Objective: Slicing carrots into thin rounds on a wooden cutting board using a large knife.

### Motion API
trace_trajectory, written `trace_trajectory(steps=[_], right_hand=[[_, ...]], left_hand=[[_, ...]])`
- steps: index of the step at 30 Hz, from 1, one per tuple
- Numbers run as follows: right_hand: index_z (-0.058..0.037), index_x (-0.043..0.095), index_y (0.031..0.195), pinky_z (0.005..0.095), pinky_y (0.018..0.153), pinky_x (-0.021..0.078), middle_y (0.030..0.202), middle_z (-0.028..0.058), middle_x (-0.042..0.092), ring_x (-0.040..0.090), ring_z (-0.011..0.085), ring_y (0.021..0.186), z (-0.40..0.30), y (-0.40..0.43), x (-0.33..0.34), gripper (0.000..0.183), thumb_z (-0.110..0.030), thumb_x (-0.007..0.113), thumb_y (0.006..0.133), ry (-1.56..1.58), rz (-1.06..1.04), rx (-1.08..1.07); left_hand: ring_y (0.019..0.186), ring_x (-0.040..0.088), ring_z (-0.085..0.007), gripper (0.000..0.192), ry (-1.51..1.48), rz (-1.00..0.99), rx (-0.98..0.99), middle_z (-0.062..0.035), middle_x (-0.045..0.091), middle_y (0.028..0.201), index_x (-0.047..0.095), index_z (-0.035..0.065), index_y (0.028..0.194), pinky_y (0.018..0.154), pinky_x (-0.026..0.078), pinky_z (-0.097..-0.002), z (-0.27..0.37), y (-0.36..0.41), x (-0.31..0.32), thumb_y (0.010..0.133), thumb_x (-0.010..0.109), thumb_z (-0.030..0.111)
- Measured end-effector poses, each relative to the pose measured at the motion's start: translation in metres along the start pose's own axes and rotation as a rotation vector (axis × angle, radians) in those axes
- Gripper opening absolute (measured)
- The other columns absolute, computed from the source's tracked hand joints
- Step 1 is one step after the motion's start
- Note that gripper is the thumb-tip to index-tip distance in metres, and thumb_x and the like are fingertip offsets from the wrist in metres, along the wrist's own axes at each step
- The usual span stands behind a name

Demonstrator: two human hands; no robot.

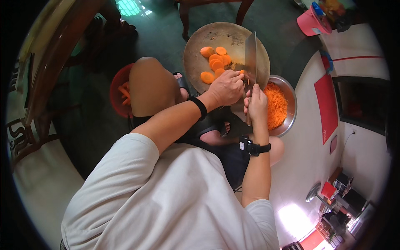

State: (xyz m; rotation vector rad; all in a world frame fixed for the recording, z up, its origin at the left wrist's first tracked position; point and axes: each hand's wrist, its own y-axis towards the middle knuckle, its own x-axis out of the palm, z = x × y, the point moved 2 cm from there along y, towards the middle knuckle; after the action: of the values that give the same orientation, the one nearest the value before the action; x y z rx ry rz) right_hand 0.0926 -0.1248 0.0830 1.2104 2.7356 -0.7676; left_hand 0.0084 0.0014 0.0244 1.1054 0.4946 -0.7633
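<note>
A cleaver (251, 56) stands on edge over a round, worn chopping board (195, 40), its blade pointing away from me. My right hand (257, 101) is wrapped around its wooden handle. Close to the left face of the blade, the bent fingers of my left hand (227, 87) hold down a piece of carrot (242, 72), mostly hidden beneath them. Round carrot slices (217, 65) lie loosely on the board beyond my left hand. Beside them is a thicker carrot chunk (207, 51). Small orange shreds are near the blade.
A steel bowl (292, 106) of shredded carrot (275, 107) stands right of the board. At left, a red basin (117, 100) with carrot pieces (125, 93) is partly behind my knee. Wooden chair legs (184, 20) rise beyond the board. A pink bucket (309, 23) stands far right.
</note>
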Motion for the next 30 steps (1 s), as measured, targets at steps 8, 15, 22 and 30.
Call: trace_trajectory(steps=[8,15,22,30], right_hand=[[-0.0038,0.056,0.087,0.0303,0.040,0.0417,0.057,0.0034,0.052,0.050,0.0132,0.042,0.000,0.005,0.009,0.052,-0.044,0.041,0.116,-0.222,0.020,-0.079],[-0.0042,0.056,0.087,0.0295,0.040,0.0415,0.059,0.0021,0.052,0.050,0.0121,0.042,-0.002,0.009,-0.001,0.053,-0.046,0.040,0.117,-0.007,-0.028,-0.023],[-0.0038,0.056,0.087,0.0303,0.040,0.0419,0.060,0.0029,0.054,0.051,0.0119,0.043,-0.002,-0.010,0.002,0.053,-0.045,0.041,0.116,-0.118,-0.054,-0.022],[-0.0027,0.056,0.087,0.0312,0.040,0.0421,0.061,0.0044,0.056,0.052,0.0128,0.043,-0.002,0.021,0.008,0.054,-0.044,0.041,0.117,-0.048,-0.028,-0.101]], left_hand=[[0.115,0.070,-0.0334,0.017,0.055,-0.064,0.043,-0.0175,0.076,0.113,0.070,0.0014,0.085,0.104,0.053,-0.0449,-0.002,-0.001,0.003,0.089,0.069,0.018],[0.117,0.070,-0.0337,0.018,-0.012,-0.032,-0.043,-0.0201,0.076,0.118,0.072,0.0010,0.084,0.106,0.052,-0.0437,-0.001,-0.003,0.000,0.089,0.069,0.018],[0.118,0.070,-0.0337,0.022,0.020,-0.040,-0.030,-0.0208,0.077,0.117,0.074,-0.0009,0.087,0.109,0.052,-0.0444,-0.003,-0.002,-0.001,0.090,0.069,0.020],[0.119,0.069,-0.0323,0.022,0.083,-0.028,-0.019,-0.0161,0.077,0.118,0.073,0.0023,0.083,0.103,0.051,-0.0457,0.003,-0.003,-0.005,0.088,0.070,0.024]])
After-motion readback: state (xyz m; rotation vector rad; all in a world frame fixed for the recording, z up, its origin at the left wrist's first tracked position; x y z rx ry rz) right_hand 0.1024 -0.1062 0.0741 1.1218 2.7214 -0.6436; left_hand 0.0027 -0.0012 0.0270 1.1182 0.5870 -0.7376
